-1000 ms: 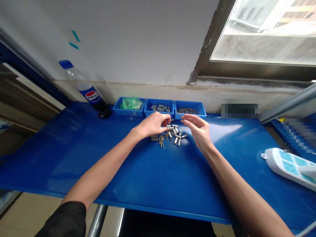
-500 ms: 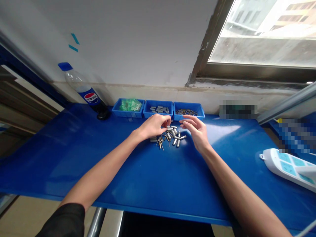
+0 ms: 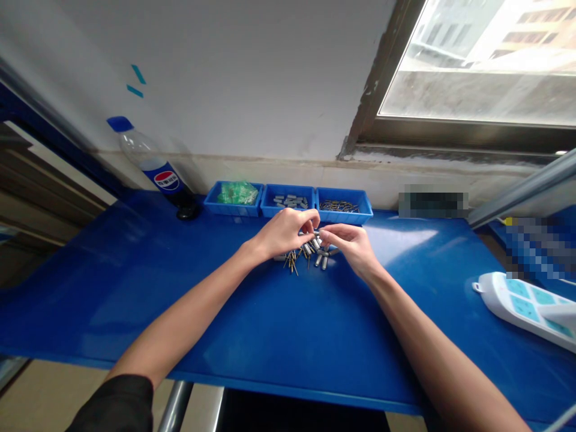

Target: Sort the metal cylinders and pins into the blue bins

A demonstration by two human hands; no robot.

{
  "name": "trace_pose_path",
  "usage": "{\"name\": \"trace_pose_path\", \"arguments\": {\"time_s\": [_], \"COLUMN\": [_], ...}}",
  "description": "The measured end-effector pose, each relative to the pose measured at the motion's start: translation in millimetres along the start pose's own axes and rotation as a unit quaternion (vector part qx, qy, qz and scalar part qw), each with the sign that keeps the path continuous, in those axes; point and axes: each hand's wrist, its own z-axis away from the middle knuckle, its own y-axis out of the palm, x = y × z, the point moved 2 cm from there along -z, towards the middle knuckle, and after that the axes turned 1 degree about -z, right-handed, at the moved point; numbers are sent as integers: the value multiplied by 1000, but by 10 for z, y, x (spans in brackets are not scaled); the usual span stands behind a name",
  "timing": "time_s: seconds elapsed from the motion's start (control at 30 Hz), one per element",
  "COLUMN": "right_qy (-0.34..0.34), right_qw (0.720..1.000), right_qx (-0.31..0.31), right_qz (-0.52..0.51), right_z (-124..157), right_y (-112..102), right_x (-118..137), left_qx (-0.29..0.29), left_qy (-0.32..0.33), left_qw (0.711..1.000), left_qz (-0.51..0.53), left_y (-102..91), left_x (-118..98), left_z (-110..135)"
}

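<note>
My left hand [image 3: 288, 231] is closed in a pinch above a small pile; what its fingertips hold is too small to make out. Close against it, my right hand [image 3: 351, 243] pinches a small silver metal cylinder [image 3: 317, 233] between thumb and fingers. Below the hands, on the blue table, lie several short silver cylinders [image 3: 324, 263] and thin brass-coloured pins with pointed shafts [image 3: 293, 262]. The fingers cover part of this pile.
Three blue bins stand in a row by the wall: one with green plastic bags [image 3: 237, 193], one with silver cylinders [image 3: 290, 201], one with brass-coloured pins [image 3: 339, 206]. A cola bottle [image 3: 164, 177] is at left, a white power strip [image 3: 495, 294] at right.
My right hand has moved left toward the left hand, and its fingers have closed on a small silver cylinder. My left hand has shifted slightly right.
</note>
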Motion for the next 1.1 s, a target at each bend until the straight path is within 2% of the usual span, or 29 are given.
{"name": "trace_pose_path", "arguments": {"time_s": [0.1,0.17,0.23,0.3,0.43,0.63,0.83,1.1], "right_qy": [8,0,-27,-54,-55,-19,-20,-11], "right_qw": [1000,999,996,991,991,992,993,994], "right_qx": [3,-26,-72,-98,-94,-103,-89,-83], "right_qz": [-17,-30,-51,-70,-71,-76,-74,-77], "right_z": [-6,-12,-19,-27,-36,-24,-31,-22], "right_y": [-7,-19,-45,-74,-114,-100,-106,-85], "right_x": [-23,-22,-9,3,2,-17,-48,-9], "left_qx": [-3,8,38,81,117,144,153,132], "left_qy": [-16,-46,-68,-63,-33,-36,-44,-41], "left_qw": [1000,998,995,992,989,979,968,973], "left_qz": [-14,-40,-65,-74,-86,-142,-196,-184], "left_y": [12,30,61,98,137,142,146,50], "left_x": [41,96,154,195,207,158,190,221], "left_z": [-1,7,20,32,40,47,65,64]}}
